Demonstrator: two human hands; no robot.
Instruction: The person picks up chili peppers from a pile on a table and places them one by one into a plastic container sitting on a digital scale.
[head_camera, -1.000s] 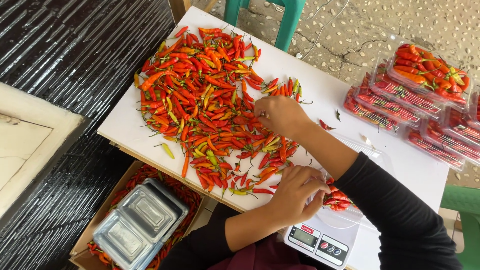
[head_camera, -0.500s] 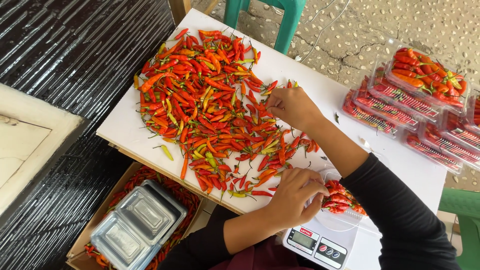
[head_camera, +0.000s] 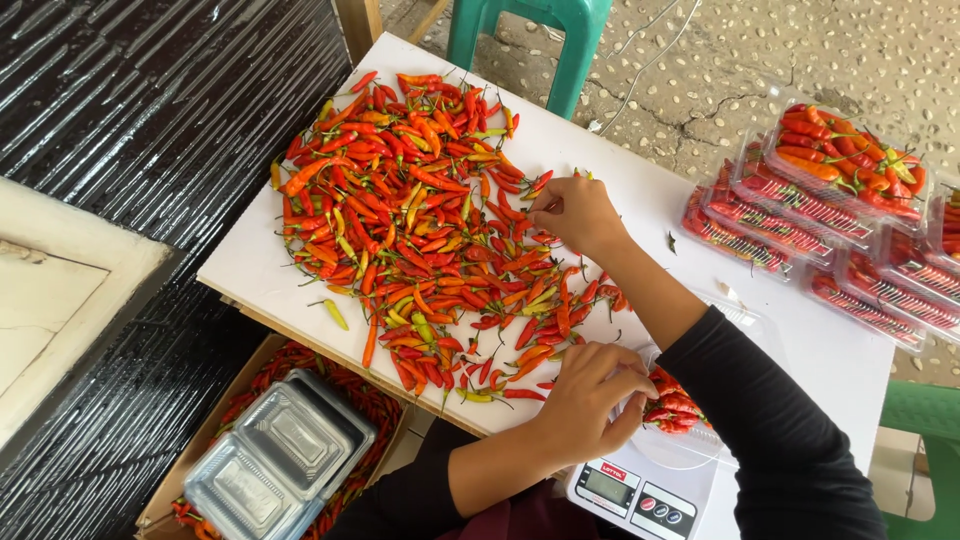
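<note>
Hundreds of chillies (head_camera: 420, 210), mostly red with some orange and green, lie spread over the near end of a white table (head_camera: 640, 180). One hand (head_camera: 572, 212) rests at the pile's far edge, fingers pinched together on the chillies there; which one it grips is hidden under the fingertips. The other hand (head_camera: 590, 400) is curled at the table's near edge beside a clear tray (head_camera: 690, 420) holding a few chillies; whether it holds anything cannot be told, since the palm faces down. The tray sits on a white scale (head_camera: 640, 495), whose lower part is cut off by the frame. Black sleeves cover both forearms, and they cross, so left and right are hard to sort. Packed clear trays (head_camera: 800, 215) of chillies are stacked at the table's other end, partly cut off. Below the table, a box (head_camera: 200, 470) holds more chillies under empty trays (head_camera: 280, 460).
</note>
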